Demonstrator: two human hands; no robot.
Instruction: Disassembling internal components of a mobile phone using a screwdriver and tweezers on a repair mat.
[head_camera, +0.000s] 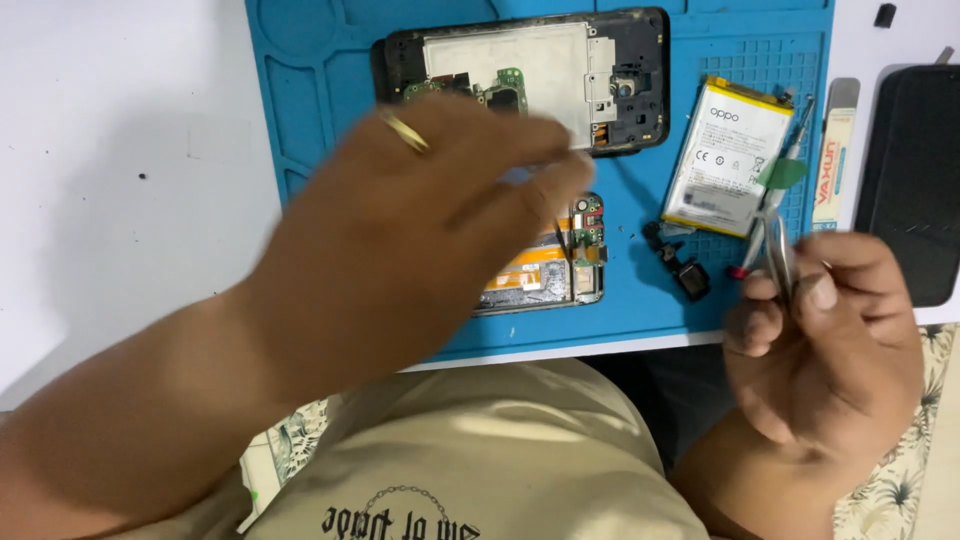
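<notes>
Metal tweezers (780, 262) stand pinched in the right hand (825, 340) — the left hand (420, 220), fingers loosely spread and empty, hovers nearer over the opened phone (560, 265), just left.

1. The tweezers (778, 250) in my right grip are slim, silvery metal. They stand almost upright, tips pointing away from me, pinched between my thumb and fingers above the near right edge of the blue mat.
2. The opened phone body (545, 280) lies flat on the mat beneath my left grip, mostly hidden by it. An orange strip, a silvery patch and a small green board at its right end show.
3. The black phone frame (625, 85) lies flat at the mat's far edge, long side across, with a pale metal plate inside and a green board at its near left.
</notes>
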